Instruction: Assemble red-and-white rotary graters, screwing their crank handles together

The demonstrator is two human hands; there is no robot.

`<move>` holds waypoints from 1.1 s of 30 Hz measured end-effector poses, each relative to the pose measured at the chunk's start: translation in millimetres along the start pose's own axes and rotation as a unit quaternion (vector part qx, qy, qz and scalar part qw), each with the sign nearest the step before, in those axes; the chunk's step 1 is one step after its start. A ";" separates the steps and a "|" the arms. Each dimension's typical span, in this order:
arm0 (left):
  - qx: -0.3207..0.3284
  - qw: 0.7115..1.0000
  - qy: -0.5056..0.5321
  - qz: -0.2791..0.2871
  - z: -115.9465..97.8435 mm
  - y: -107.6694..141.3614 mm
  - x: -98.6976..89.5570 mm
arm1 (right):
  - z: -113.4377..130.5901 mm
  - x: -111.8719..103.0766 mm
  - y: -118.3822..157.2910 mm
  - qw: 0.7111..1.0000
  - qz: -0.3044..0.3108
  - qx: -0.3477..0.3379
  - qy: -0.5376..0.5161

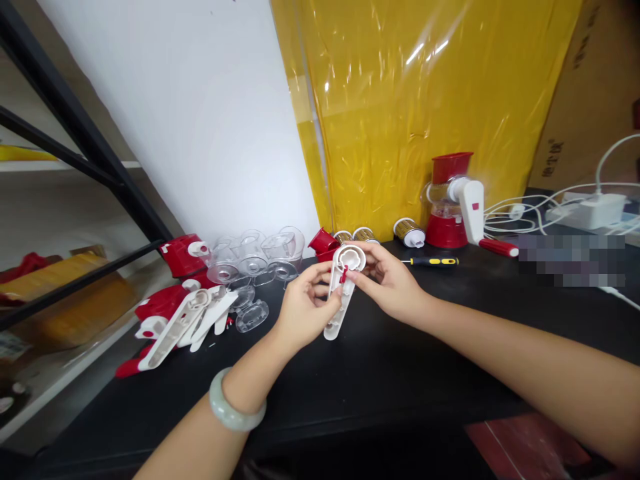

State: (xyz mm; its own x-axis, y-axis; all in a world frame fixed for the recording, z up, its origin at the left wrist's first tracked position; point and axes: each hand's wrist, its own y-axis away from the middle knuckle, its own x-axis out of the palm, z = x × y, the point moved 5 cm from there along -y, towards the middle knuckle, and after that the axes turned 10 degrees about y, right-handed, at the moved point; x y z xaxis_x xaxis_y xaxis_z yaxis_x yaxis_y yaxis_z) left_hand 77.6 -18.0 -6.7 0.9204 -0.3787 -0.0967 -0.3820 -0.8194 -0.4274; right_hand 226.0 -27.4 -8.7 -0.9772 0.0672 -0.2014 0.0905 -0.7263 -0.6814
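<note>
Over the black table I hold a white plastic crank handle point(334, 320), its hollow side facing me and its round socket end up. My left hand point(310, 300) is closed around the handle's left side, thumb across the front. My right hand point(387, 280) grips the round end, with its thumb against a small red plastic piece point(345, 274) that lies in the handle below the socket. Whether that piece is fully seated I cannot tell.
Left lie white handles point(173, 330), red housings point(183, 257) and clear plastic parts point(255, 257). Behind my hands are grater drums point(409, 232), a yellow-black screwdriver point(435, 262) and an assembled red-and-white rotary grater point(447, 213). White cables point(540, 210) and a power strip point(595, 210) sit right.
</note>
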 end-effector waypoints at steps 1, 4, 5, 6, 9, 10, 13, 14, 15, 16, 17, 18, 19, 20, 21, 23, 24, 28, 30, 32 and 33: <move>0.000 1.000 -0.002 -0.001 0.1 0.0 -0.2 | 0.3 0.1 0.1 1.000 0.001 0.000 0.000; 0.000 1.000 -0.011 -0.004 -0.6 -0.2 -0.5 | 1.5 0.0 0.7 1.000 -0.001 -0.004 0.004; 0.001 1.000 -0.014 -0.005 -1.1 -0.1 -0.5 | 1.7 -0.1 1.0 1.000 -0.003 -0.004 0.007; 0.002 1.000 -0.016 -0.006 -1.7 0.2 -0.4 | 1.9 0.1 1.3 1.000 -0.003 -0.005 0.009; 0.001 1.000 -0.023 -0.011 -2.7 1.8 0.2 | 2.2 0.9 2.3 1.000 0.000 -0.007 0.012; 0.002 1.000 -0.025 -0.010 -2.9 2.5 0.6 | 2.2 0.8 2.6 1.000 -0.001 -0.008 0.012; 0.009 1.000 -0.028 -0.010 -3.8 3.7 0.4 | 1.6 -0.3 2.9 1.000 0.004 -0.011 0.009; 0.015 1.000 -0.024 -0.008 -4.6 3.2 -0.5 | 1.0 -0.5 2.7 1.000 0.011 -0.012 0.007; 0.019 1.000 -0.018 -0.007 -5.6 2.1 -2.1 | 0.2 -0.5 2.2 1.000 0.019 -0.015 0.004; 0.024 1.000 -0.009 -0.006 -7.0 0.3 -4.7 | -0.6 -0.7 1.5 0.999 0.024 -0.020 0.000; 0.031 0.999 0.003 -0.012 -8.9 -2.2 -8.8 | -1.5 -1.1 0.4 0.999 0.023 -0.027 -0.005; 0.036 0.999 0.017 -0.022 -11.1 -5.2 -14.2 | -2.4 -2.0 -0.9 0.999 0.015 -0.033 -0.007; 0.043 0.998 0.034 -0.042 -13.7 -8.4 -21.1 | -3.4 -3.0 -2.5 0.999 0.000 -0.037 -0.007; 0.050 0.995 0.051 -0.069 -16.4 -11.6 -29.1 | -4.2 -3.7 -4.2 0.999 -0.016 -0.038 -0.001; 0.055 0.992 0.070 -0.093 -18.9 -14.5 -37.1 | -4.4 -3.7 -5.9 0.999 -0.027 -0.038 0.010; 0.059 0.984 0.106 -0.131 -23.3 -19.2 -51.3 | -2.1 -1.4 -9.4 0.998 -0.024 -0.040 0.045; 0.058 0.981 0.120 -0.142 -25.3 -21.0 -57.0 | 0.3 1.1 -11.2 0.997 -0.009 -0.042 0.069; 0.060 0.975 0.128 -0.172 -39.2 -23.9 -78.1 | 7.1 22.4 -18.3 0.972 0.114 -0.048 0.198; 0.074 0.972 0.118 -0.189 -51.6 -23.5 -90.4 | 5.9 44.2 -22.9 0.945 0.183 -0.068 0.264; 0.085 0.971 0.101 -0.197 -64.9 -23.1 -101.9 | 2.5 76.7 -29.7 0.919 0.238 -0.104 0.297; 0.084 0.973 0.090 -0.194 -70.3 -23.3 -106.1 | -0.7 96.1 -34.7 0.911 0.256 -0.112 0.303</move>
State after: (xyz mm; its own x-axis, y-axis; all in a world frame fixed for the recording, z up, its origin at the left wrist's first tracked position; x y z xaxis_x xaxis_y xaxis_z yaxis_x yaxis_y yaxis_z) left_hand -17.0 11.0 76.7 0.9577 -0.1370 0.2530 0.0232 -0.8397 -0.5426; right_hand 129.1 4.7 -4.8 -0.5162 0.1742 -0.8386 0.6075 -0.6157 -0.5019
